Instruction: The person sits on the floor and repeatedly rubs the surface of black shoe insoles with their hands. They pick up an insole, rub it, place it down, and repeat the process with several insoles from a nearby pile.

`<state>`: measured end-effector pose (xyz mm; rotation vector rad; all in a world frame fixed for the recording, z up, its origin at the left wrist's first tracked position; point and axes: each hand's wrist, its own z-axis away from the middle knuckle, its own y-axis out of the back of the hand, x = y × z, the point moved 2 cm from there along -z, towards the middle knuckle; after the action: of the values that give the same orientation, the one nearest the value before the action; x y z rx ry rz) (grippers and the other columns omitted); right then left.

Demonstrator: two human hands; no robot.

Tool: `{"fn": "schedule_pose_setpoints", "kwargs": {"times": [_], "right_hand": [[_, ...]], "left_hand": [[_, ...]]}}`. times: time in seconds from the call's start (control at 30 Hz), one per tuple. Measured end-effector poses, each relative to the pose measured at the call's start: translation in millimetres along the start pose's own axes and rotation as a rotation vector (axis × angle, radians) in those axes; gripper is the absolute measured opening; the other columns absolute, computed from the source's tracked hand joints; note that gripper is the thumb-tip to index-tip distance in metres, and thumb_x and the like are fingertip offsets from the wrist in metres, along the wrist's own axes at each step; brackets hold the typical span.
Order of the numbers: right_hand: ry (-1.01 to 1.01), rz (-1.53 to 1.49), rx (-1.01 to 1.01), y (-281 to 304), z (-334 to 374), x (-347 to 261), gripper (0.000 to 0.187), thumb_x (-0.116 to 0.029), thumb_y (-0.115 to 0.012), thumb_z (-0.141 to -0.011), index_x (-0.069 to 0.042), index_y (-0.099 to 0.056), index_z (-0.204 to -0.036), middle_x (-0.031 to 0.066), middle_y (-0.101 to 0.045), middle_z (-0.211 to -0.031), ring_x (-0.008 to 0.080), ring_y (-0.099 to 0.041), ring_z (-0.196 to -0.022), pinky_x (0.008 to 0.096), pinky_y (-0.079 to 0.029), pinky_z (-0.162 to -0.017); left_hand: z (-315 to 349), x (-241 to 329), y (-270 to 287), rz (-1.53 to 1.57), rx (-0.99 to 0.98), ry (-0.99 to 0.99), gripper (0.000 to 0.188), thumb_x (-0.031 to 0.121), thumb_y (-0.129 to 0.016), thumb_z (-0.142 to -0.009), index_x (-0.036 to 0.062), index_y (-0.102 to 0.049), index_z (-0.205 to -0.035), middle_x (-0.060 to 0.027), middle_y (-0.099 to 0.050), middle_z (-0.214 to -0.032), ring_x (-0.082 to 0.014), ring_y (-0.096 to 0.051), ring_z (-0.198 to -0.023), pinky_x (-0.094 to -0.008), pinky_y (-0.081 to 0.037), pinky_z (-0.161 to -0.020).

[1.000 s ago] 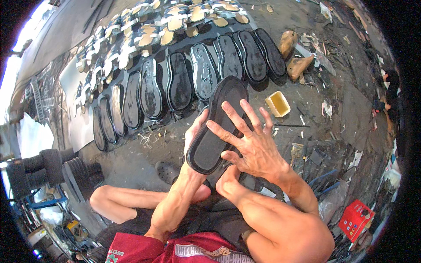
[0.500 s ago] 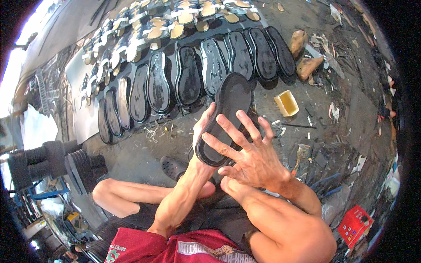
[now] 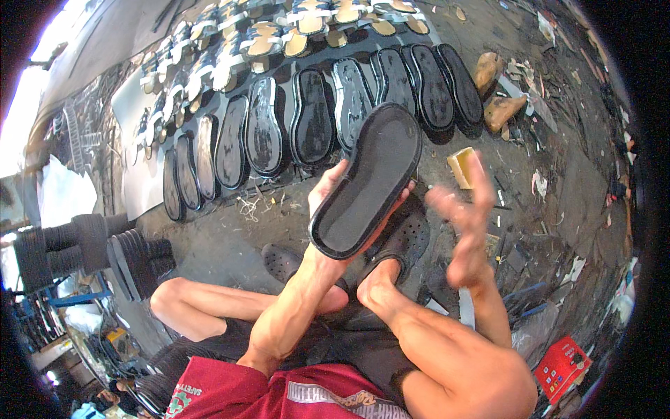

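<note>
My left hand (image 3: 328, 187) grips a black shoe sole (image 3: 366, 181) from beneath, holding it tilted with its shiny inner face up. To the right of the sole, my right hand (image 3: 466, 225) is blurred by motion, fingers spread, holding nothing and clear of the sole. Both hands are above my crossed legs and black clogs (image 3: 405, 241) on the floor.
A row of black soles (image 3: 307, 122) lies on the floor ahead, with finished sandals (image 3: 272, 38) behind them. A small yellow tub (image 3: 460, 166) and two wooden lasts (image 3: 499, 105) lie to the right. Stacked soles (image 3: 132, 255) stand at left, a red box (image 3: 564, 366) at lower right.
My right hand has come off the sole's face and swung away to the right. The left hand has kept hold of the sole and raised it slightly.
</note>
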<state>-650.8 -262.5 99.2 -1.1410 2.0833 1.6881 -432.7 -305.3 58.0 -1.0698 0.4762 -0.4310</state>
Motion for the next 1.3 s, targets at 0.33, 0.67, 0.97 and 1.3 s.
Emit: {"fn": "schedule_pose_setpoints", "kwargs": {"times": [0.33, 0.67, 0.97, 1.3], "right_hand": [[-0.505, 0.52, 0.033, -18.9, 75.1, 208.0, 0.055, -0.045, -0.029, -0.119, -0.022, -0.072, -0.145, 0.0142, -0.023, -0.18, 0.0447, -0.023, -0.161, 0.066, -0.018, -0.126], [-0.496, 0.425, 0.164, -13.1, 77.4, 181.2, 0.051, -0.037, -0.029, -0.118, -0.024, -0.064, -0.152, 0.0155, -0.029, -0.178, 0.0436, -0.027, -0.16, 0.056, -0.016, -0.13], [-0.616, -0.869, 0.221, 15.1, 25.7, 67.7, 0.08, -0.057, -0.016, -0.117, 0.001, -0.058, -0.152, 0.0139, -0.045, -0.17, 0.0248, -0.038, -0.156, 0.0462, -0.012, -0.13], [0.006, 0.279, -0.139, -46.4, -19.7, -55.7, 0.074, -0.07, -0.014, -0.112, -0.035, -0.066, -0.152, 0.0094, -0.03, -0.179, 0.0381, -0.02, -0.161, 0.061, -0.005, -0.127]], "left_hand": [[6.6, -2.7, 20.8, 0.06, 0.002, -0.081, 0.078, 0.041, -0.059, -0.103, -0.0072, -0.039, -0.16, -0.0406, -0.041, -0.159, -0.0569, -0.046, -0.143, -0.0578, -0.046, -0.122], [11.8, 5.9, 17.4, 0.154, -0.171, 0.026, 0.082, 0.049, -0.051, -0.104, -0.0101, -0.038, -0.16, -0.0403, -0.044, -0.158, -0.0571, -0.055, -0.136, -0.0576, -0.05, -0.119], [10.4, -5.0, 8.8, 0.175, -0.118, -0.04, 0.075, 0.044, -0.05, -0.106, -0.0102, -0.042, -0.158, -0.039, -0.05, -0.153, -0.0537, -0.056, -0.136, -0.0553, -0.05, -0.119], [10.0, -11.1, 8.7, 0.053, -0.045, -0.085, 0.051, 0.042, -0.055, -0.105, 0.0012, -0.071, -0.133, -0.0196, -0.077, -0.128, -0.0353, -0.076, -0.11, -0.0499, -0.059, -0.105]]}}
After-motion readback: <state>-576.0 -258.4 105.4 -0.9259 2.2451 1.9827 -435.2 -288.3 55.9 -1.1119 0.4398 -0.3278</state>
